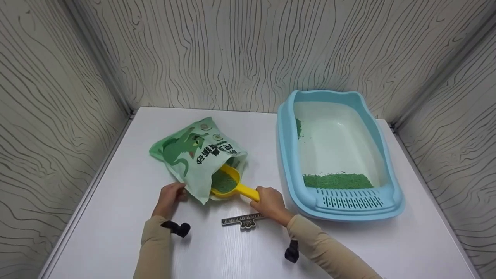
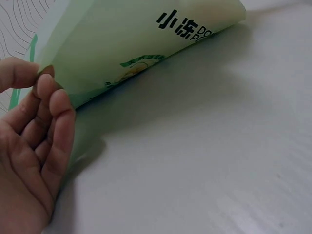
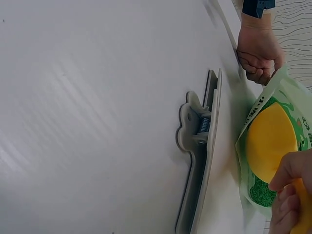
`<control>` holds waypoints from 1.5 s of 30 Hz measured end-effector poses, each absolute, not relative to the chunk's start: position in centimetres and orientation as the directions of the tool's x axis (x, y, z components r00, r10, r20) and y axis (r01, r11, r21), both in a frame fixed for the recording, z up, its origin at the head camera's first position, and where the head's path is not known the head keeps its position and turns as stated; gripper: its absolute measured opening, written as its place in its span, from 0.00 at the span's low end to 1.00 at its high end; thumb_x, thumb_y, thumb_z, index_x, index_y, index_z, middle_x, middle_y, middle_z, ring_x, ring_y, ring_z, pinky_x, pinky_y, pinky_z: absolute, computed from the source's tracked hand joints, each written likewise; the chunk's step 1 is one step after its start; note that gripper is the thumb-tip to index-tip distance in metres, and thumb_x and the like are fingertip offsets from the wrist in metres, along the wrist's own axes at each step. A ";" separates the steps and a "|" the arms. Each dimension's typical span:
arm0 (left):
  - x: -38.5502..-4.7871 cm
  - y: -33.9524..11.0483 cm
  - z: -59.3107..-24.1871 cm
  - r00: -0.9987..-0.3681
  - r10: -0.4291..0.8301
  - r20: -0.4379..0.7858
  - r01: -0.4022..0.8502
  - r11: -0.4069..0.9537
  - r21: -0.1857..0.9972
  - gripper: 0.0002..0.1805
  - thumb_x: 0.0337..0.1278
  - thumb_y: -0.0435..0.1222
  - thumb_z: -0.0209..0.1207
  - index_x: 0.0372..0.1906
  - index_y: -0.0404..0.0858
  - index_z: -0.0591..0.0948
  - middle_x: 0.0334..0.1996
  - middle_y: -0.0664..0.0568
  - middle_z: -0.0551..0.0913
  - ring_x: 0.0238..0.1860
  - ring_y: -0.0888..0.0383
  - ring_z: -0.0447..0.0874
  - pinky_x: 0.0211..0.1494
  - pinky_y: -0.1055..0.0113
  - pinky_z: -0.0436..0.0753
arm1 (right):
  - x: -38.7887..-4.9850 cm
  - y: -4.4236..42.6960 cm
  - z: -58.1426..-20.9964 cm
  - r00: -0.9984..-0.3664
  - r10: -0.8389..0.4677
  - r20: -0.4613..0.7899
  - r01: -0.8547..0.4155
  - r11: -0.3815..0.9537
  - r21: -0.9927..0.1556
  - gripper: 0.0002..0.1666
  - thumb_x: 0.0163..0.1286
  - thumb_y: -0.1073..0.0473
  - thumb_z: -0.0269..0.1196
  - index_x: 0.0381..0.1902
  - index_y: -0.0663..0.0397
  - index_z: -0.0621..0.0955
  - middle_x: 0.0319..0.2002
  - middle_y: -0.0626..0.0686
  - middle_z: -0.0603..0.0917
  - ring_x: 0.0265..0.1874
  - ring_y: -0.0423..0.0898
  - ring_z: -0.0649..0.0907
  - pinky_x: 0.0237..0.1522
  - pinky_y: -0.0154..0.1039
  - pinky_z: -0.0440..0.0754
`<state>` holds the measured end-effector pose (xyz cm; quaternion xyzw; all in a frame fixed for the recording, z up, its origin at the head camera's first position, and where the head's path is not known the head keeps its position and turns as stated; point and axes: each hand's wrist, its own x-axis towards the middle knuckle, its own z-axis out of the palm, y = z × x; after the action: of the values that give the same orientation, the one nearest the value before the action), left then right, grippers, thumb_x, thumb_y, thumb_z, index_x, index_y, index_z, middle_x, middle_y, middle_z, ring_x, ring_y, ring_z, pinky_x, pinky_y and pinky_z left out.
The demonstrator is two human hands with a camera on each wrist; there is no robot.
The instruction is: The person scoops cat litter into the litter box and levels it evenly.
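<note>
Holding the scoop [image 1: 243,189] partly inside the bag [image 1: 195,161] is the right grip [image 1: 269,202]

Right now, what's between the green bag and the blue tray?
In the head view, the right hand gripping the yellow scoop's handle, nearer the person; farther back, just bare white table.

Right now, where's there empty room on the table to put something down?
There's bare table between the green bag and the blue litter tray, more left of the bag, and some in front of the clip, between the sleeves. It's crowded around the bag's mouth, with the left hand, yellow scoop, right hand and clip close together.
</note>
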<state>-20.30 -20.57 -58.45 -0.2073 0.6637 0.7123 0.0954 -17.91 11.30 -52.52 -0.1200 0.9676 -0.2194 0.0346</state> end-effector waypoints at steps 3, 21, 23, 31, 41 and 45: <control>-20.3 -20.6 -58.4 -0.898 -0.140 -0.417 -0.407 -0.096 0.908 0.10 0.62 0.36 0.54 0.26 0.40 0.79 0.21 0.57 0.77 0.26 0.61 0.78 0.36 0.68 0.79 | -17.8 11.6 -52.1 -0.971 -0.239 -0.030 -0.203 0.878 -0.434 0.10 0.52 0.58 0.66 0.28 0.58 0.79 0.19 0.49 0.74 0.19 0.42 0.68 0.24 0.35 0.62; -20.2 -20.3 -57.9 -0.892 -0.145 -0.428 -0.411 -0.132 0.902 0.10 0.62 0.34 0.54 0.25 0.40 0.78 0.20 0.57 0.75 0.25 0.61 0.75 0.35 0.68 0.76 | -17.1 13.0 -50.2 -0.975 -0.213 -0.064 -0.167 0.890 -0.424 0.10 0.53 0.58 0.66 0.31 0.59 0.80 0.21 0.51 0.78 0.20 0.43 0.70 0.26 0.36 0.66; -20.2 -20.3 -57.9 -0.892 -0.152 -0.426 -0.414 -0.105 0.904 0.09 0.62 0.35 0.54 0.26 0.40 0.79 0.20 0.57 0.76 0.26 0.62 0.77 0.36 0.69 0.77 | -17.0 13.1 -50.2 -0.974 -0.221 -0.048 -0.181 0.888 -0.423 0.10 0.51 0.59 0.66 0.30 0.59 0.79 0.19 0.51 0.77 0.19 0.43 0.69 0.25 0.35 0.65; -20.2 -20.4 -57.9 -0.886 -0.156 -0.437 -0.435 -0.051 0.899 0.10 0.62 0.37 0.53 0.26 0.42 0.78 0.21 0.58 0.76 0.27 0.62 0.76 0.39 0.69 0.76 | -16.4 13.8 -49.7 -0.976 -0.208 -0.067 -0.160 0.888 -0.430 0.11 0.51 0.59 0.66 0.32 0.60 0.80 0.21 0.51 0.78 0.20 0.43 0.70 0.26 0.35 0.66; -20.3 -20.5 -58.2 -0.890 -0.139 -0.433 -0.420 -0.119 0.900 0.10 0.62 0.35 0.54 0.26 0.42 0.79 0.21 0.58 0.77 0.27 0.62 0.78 0.38 0.69 0.78 | -16.0 14.6 -49.4 -0.977 -0.210 -0.044 -0.171 0.888 -0.426 0.09 0.50 0.61 0.66 0.29 0.59 0.80 0.19 0.51 0.77 0.19 0.43 0.69 0.25 0.35 0.65; -20.3 -20.4 -58.4 -0.895 -0.128 -0.428 -0.411 -0.138 0.901 0.10 0.62 0.35 0.54 0.24 0.42 0.78 0.20 0.58 0.76 0.26 0.62 0.76 0.36 0.69 0.77 | -15.9 14.9 -49.3 -0.978 -0.200 -0.052 -0.161 0.894 -0.417 0.09 0.50 0.60 0.66 0.29 0.59 0.80 0.20 0.51 0.77 0.19 0.43 0.69 0.25 0.35 0.64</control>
<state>-20.32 -20.44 -58.37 -0.2079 0.6493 0.7250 0.0976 -15.93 14.91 -49.25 -0.0929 0.9721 -0.2102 0.0470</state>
